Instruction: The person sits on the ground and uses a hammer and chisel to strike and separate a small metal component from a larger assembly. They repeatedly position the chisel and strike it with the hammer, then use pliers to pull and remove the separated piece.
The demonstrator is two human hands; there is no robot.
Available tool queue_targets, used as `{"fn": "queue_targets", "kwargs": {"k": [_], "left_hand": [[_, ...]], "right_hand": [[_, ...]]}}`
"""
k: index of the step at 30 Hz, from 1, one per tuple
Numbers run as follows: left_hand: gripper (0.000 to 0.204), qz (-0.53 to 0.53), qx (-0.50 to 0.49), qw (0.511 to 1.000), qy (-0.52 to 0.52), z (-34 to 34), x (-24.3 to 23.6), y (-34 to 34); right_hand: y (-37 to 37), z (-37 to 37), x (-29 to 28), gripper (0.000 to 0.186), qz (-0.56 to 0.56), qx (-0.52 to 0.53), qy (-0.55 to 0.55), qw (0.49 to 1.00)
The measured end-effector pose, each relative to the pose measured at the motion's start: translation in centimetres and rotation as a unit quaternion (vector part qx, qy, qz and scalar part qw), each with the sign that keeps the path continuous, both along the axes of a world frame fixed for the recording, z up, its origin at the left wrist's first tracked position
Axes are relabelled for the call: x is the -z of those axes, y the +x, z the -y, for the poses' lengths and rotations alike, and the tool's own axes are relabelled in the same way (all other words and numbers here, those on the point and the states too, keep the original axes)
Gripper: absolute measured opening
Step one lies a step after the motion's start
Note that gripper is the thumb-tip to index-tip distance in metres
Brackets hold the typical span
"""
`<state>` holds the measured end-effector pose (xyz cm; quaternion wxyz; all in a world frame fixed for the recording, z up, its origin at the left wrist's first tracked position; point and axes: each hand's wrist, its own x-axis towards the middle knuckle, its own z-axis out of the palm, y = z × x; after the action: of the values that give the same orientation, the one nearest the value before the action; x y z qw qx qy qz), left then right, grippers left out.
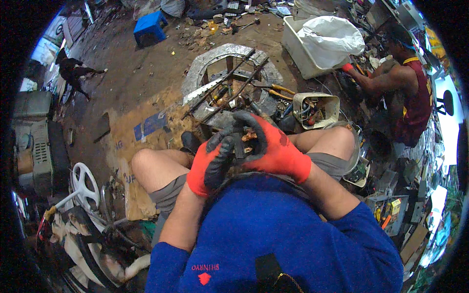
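Both my hands wear red gloves with black palms and fingers, and they meet in front of my lap. My left hand [211, 163] is closed on one side of a dark blocky part with copper-coloured pieces [248, 137]. Around the other side of the same part curve the fingers and thumb of my right hand [279, 152]. Much of the part is hidden by the gloves, so its exact kind does not show. Just beyond it stands a grey octagonal frame [195, 78] with dark metal rods [222, 83] across it. Pliers with yellow handles [282, 91] lie at its right side.
A cream container of metal scraps [333, 100] is beside my right knee. Farther right are a white bin with a sack [299, 49] and another person [415, 93] crouching. A blue stool [149, 28], a dark dog [73, 73] and a white steering wheel [85, 185] are leftward.
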<state>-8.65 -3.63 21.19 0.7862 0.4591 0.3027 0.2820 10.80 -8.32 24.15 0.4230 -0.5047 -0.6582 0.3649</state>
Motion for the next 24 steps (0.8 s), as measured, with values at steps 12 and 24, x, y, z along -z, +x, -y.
{"fn": "queue_targets", "kwargs": {"k": [12, 24], "left_hand": [[0.034, -0.089, -0.033, 0.995, 0.039, 0.1, 0.4, -1.0], [0.03, -0.008, -0.03, 0.999, -0.023, 1.1, 1.0, -0.6]], "right_hand": [[0.0, 0.3, 1.3, 0.076, 0.118, -0.026, 0.026, 0.992], [0.0, 0.1, -0.3, 0.07, 0.099, -0.066, 0.03, 0.992]]}}
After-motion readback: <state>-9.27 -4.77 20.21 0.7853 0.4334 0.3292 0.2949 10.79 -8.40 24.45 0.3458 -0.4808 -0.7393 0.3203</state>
